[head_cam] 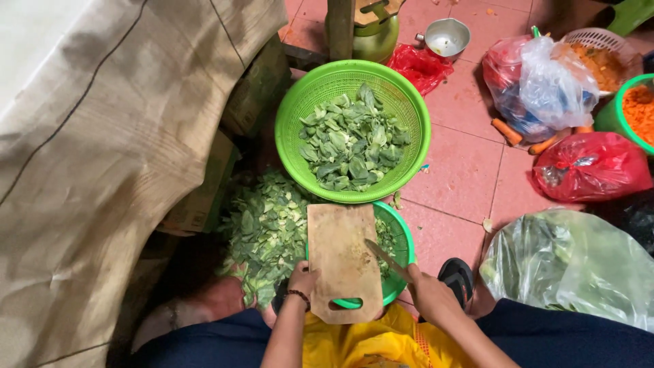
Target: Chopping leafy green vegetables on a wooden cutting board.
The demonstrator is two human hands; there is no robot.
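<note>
A floor of reddish tiles (463,170) fills the view, with a large beige cloth (102,150) draped down the left side. Two green baskets sit in the middle: the bigger basket (293,123) holds a heap of chopped green leaves (351,140), and the smaller basket (403,238) lies partly under a wooden board (340,259), with more cut greens showing at its rim. Another pile of greens (262,232) lies loose on the floor just left of the board.

The left hand (301,281) grips the board's lower left edge, fingers curled round it, a beaded band at the wrist. The right hand (429,293) is closed on the handle of a knife (385,257), whose blade angles up over the board's right edge (the board itself looks bare).

Farther back stand a metal pot (446,35) and a green gas cylinder (375,37). To the right are three red bags (593,167), a clear bag (555,85), a clear bag of greens (572,262), a few loose carrots (507,131), and a green tub (613,112) and a white basket (586,37) with chopped orange pieces.
</note>
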